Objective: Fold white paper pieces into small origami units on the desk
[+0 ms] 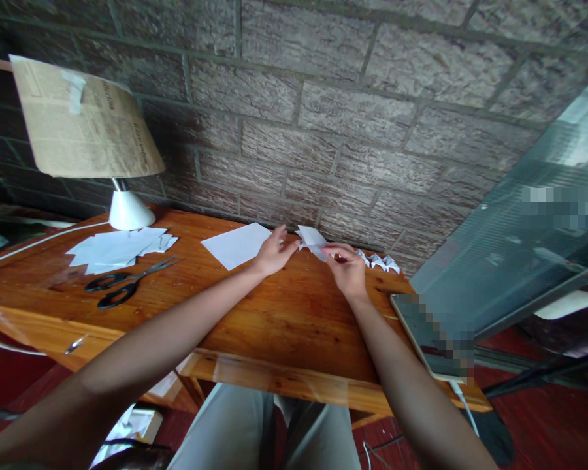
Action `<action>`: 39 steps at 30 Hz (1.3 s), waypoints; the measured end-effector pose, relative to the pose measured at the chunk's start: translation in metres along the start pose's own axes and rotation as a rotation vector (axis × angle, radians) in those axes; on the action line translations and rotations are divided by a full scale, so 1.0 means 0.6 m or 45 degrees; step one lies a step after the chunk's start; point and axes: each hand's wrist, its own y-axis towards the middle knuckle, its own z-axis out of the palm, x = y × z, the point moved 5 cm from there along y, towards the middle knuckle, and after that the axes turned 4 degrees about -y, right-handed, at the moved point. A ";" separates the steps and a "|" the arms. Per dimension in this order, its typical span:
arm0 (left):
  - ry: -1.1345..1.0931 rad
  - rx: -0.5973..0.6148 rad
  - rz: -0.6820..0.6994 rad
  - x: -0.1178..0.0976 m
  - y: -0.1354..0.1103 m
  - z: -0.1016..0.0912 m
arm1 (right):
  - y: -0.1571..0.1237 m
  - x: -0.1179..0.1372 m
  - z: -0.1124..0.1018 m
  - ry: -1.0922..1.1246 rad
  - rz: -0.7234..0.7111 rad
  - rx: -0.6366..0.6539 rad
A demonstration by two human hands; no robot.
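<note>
Both hands meet over the far middle of a wooden table [294, 320], working a small folded white paper piece [311, 240]. My left hand [272, 253] pinches its left edge with fingers curled. My right hand [347, 267] grips its right side, fingers bent around it. A flat white sheet [236, 244] lies just left of my left hand. A few small folded white paper shapes [383, 262] sit to the right of my right hand near the wall.
Black-handled scissors [127, 284] lie at the left beside a pile of white paper pieces [118, 248]. A white-based lamp [127, 210] with a paper shade stands behind them. A phone [428, 336] with a cable rests at the right edge. A brick wall backs the table.
</note>
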 end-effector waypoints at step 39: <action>-0.483 0.362 -0.349 0.006 -0.016 0.032 | -0.003 -0.020 0.018 0.516 0.628 0.087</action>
